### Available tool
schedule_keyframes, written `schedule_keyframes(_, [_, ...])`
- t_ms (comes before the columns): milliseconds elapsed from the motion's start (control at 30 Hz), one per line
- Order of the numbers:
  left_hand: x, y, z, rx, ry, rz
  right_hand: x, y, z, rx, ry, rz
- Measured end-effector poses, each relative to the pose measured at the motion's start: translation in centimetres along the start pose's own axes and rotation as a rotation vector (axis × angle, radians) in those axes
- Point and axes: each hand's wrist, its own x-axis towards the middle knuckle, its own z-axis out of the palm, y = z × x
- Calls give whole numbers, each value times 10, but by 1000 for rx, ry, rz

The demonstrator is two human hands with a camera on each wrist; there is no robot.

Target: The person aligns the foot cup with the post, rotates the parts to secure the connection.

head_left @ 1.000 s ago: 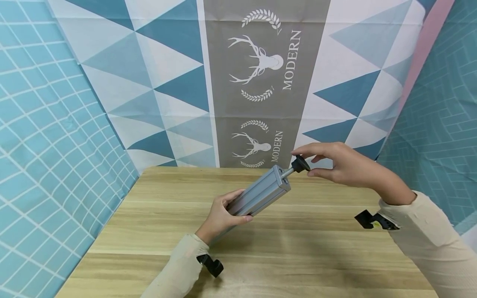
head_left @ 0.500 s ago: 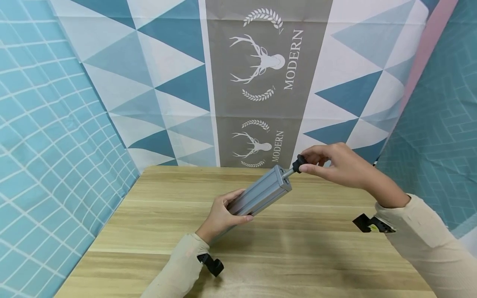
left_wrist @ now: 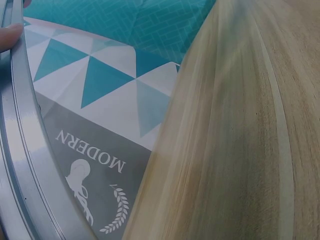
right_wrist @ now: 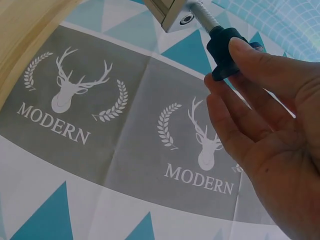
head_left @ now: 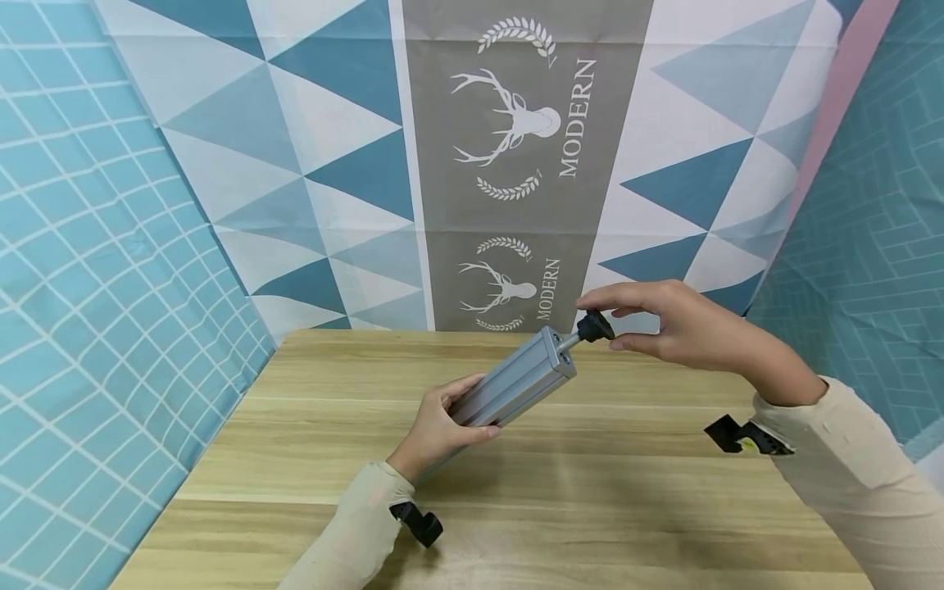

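My left hand (head_left: 441,422) grips a long silver-grey metal profile (head_left: 516,377) near its lower part, thumb on the near side. Grooves run along it, and it tilts up toward the right over the table. From its far end plate a threaded rod (right_wrist: 204,17) sticks out, capped by a black star-shaped knob (head_left: 594,326). My right hand (head_left: 667,328) holds this knob between thumb and fingers. The right wrist view has the thumb lying on the knob (right_wrist: 225,50), with the other fingers behind it. Along the left edge of the left wrist view runs the profile (left_wrist: 37,165).
Under both hands lies a wood-grain table (head_left: 317,459). A patterned cloth (head_left: 354,164) with triangles and deer heads hangs behind it, with blue tiled cloths (head_left: 96,246) at the sides. Black wrist mounts (head_left: 419,524) stick out from both sleeves.
The right hand drew its fingers in around the knob half a second ago and has since swung back, thumb and forefinger spread wider, with the knob turned. The left hand and profile stay put.
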Motion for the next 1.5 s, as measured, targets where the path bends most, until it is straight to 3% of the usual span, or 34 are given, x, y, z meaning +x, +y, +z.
schedule_keyframes(200, [-1, 0, 0, 4, 2, -2, 1, -3, 0, -6, 3, 24])
schedule_keyframes(433, [0, 0, 1, 16, -14, 3, 3, -5, 2, 63, 1, 243])
schedule_keyframes(533, [1, 0, 1, 24, -18, 0, 4, -6, 2, 77, -10, 285])
schedule_keyframes(667, [2, 0, 0, 34, -21, -5, 2, -7, -2, 62, -50, 238])
schedule_keyframes(833, [0, 0, -1, 24, -11, 11, 1, -5, -4, 42, -69, 75])
schedule_keyframes(933, [0, -1, -2, 13, -11, 21, 2, -6, -4, 7, -48, 21])
schedule_keyframes(1267, [-1, -2, -1, -2, -2, 2, 4, -6, -1, 1, -20, 29])
schedule_keyframes(1500, [-1, -2, -2, -1, -22, 21, 4, -5, 4, 13, -34, 170])
